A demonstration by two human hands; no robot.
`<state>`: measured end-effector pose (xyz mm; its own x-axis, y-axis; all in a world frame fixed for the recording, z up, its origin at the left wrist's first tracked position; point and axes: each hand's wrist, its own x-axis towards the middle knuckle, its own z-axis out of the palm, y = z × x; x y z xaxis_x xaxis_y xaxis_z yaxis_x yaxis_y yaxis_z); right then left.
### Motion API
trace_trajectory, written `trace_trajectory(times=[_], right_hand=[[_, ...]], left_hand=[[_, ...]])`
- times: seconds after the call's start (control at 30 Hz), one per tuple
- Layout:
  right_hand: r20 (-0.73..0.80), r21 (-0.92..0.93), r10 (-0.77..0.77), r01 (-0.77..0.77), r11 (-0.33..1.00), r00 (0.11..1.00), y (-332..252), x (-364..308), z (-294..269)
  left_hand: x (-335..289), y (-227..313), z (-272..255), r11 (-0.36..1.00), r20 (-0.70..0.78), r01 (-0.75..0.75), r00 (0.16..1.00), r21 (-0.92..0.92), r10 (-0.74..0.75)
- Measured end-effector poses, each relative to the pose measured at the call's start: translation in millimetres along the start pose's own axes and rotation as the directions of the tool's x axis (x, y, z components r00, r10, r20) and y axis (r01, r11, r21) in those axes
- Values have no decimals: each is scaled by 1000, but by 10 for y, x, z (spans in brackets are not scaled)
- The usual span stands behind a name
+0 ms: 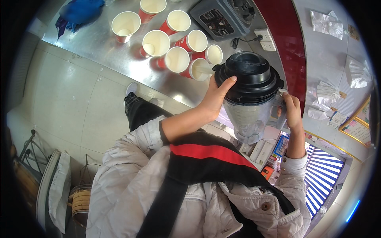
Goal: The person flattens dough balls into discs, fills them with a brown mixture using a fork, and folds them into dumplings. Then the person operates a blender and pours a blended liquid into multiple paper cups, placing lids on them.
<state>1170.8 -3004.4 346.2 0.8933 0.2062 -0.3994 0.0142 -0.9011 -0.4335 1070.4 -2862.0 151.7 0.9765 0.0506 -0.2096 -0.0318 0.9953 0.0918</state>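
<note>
A clear blender jug [247, 119] with a black lid [250, 73] is tilted toward the cups. My right hand [293, 111] is closed around its handle. On the lid's left side rests my left hand [216, 97], its thumb on top and its other fingers mostly hidden behind the jug. From the spout a pale stream [204, 70] runs into the nearest paper cup [194, 75]. Several more red-and-white paper cups [177, 59] stand grouped beyond it; how full they are is hard to tell.
The cups stand on a metal counter [95, 45]. A grey blender base [216, 22] with its cord sits at the back, near a wall socket [265, 39]. Blue cloth [81, 14] lies at the far left. Below left is a woven basket [80, 200].
</note>
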Motion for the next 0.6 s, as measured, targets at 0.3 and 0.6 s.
trace_trajectory(times=[0.3, 0.6], right_hand=[[15, -34, -11, 11, 999, 1000, 60, 37, -13], [27, -18, -8, 8, 1000, 1000, 93, 76, 33]], left_hand=[[5, -25, -11, 1000, -33, 1, 999, 10, 0], [24, -44, -78, 999, -68, 19, 998, 32, -17]])
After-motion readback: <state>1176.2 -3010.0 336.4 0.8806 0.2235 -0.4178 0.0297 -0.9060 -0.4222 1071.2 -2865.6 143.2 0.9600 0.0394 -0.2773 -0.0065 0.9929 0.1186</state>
